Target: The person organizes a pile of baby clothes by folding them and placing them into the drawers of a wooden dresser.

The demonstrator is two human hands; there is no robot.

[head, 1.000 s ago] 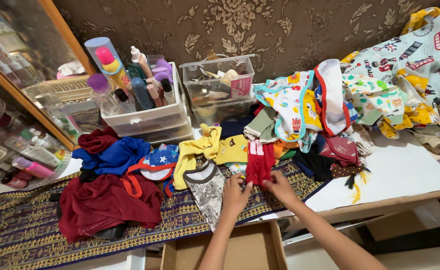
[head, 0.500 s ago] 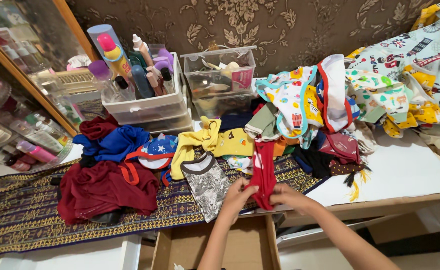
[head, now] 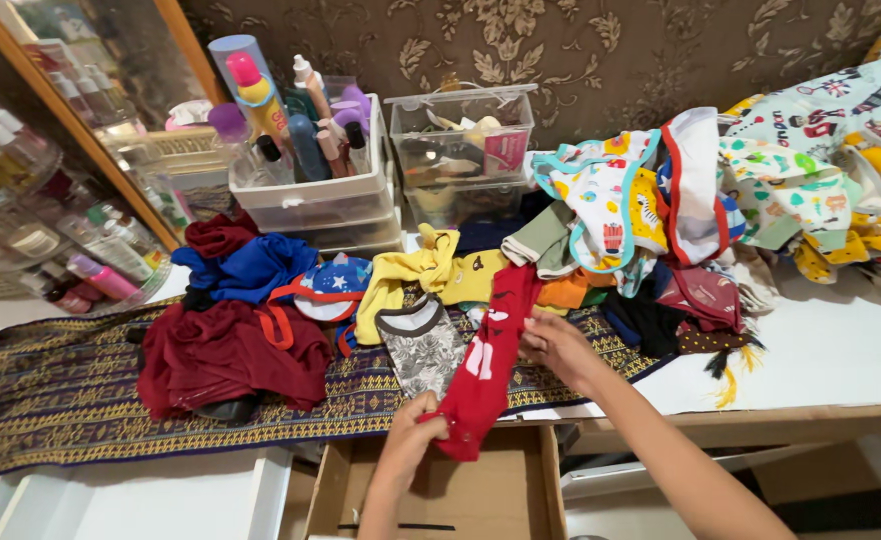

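The left hand (head: 413,432) grips the low end of the red garment (head: 488,360) over the open box (head: 441,495), the right hand (head: 553,345) pinching its middle; its top, still tucked in the pile (head: 611,220), could drag neighbours off the surface (head: 821,350).

free: bare white tabletop (head: 841,350) at 3 o'clock of right hand (head: 558,345) | blocked 12: heap of printed clothes (head: 651,200), clear plastic box (head: 461,150) | blocked 9–10: dark red garment (head: 231,355), bottle bin (head: 311,195) | 6: open cardboard box (head: 441,495) under left hand (head: 411,445)
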